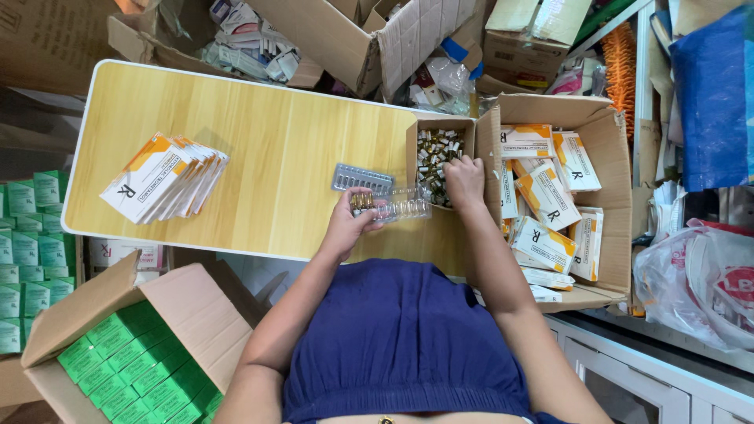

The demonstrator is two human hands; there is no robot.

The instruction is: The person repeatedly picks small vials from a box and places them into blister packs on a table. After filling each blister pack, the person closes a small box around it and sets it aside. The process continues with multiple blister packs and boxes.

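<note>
Hands first: the left hand (351,222) is closed around one end of a clear plastic tray (393,206), thumb on top, holding it just above the counter (259,157). A few small amber ampoules sit in the tray's slots near the fingers; the rest of the slots look empty. The right hand (465,179) reaches into a small open box (437,157) full of loose ampoules at the counter's right end; its fingers curl down among them, but whether they have pinched one I cannot tell.

Just beyond the tray lies a grey tray (361,177), flat on the counter. Well to the left, a fanned stack of flat white-and-orange cartons (163,177) rests on the wood. To the right of the small box stands a large cardboard box (585,157) holding more such cartons. Near the person's left, off the counter, an open box (149,345) is packed with green cartons.

Risks, as I judge them: the tray is held by one end only, so a tilt could spill the seated ampoules onto the counter or floor. The ampoules are glass and lie jumbled, so a hasty grab could crack one or cut a finger. The small box sits at the counter's edge, where a push could tip it.
</note>
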